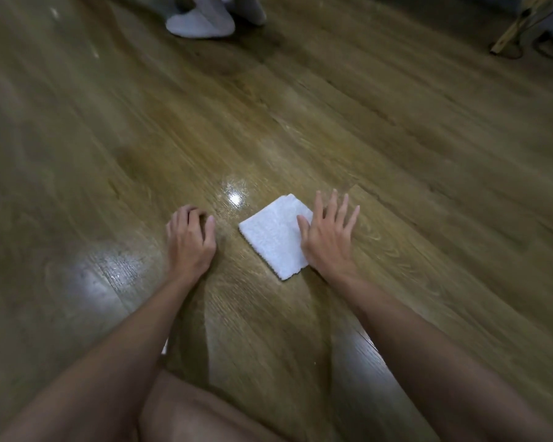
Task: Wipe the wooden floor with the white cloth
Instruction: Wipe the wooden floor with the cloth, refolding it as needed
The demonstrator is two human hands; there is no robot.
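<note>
A folded white cloth [275,236] lies flat on the wooden floor [396,154] in the middle of the view. My right hand [329,237] rests with its fingers spread on the cloth's right edge, the thumb lying on the cloth and the other fingers reaching past it onto the floor. My left hand [190,239] is planted on the bare floor to the left of the cloth, fingers curled under, holding nothing. A hand's width of floor separates it from the cloth.
Another person's feet in white slippers [201,22] stand at the top centre. A wooden stand leg [511,27] and cables lie at the top right. My bare knee [205,413] shows at the bottom. Glossy light patches mark the floor near the cloth and at left.
</note>
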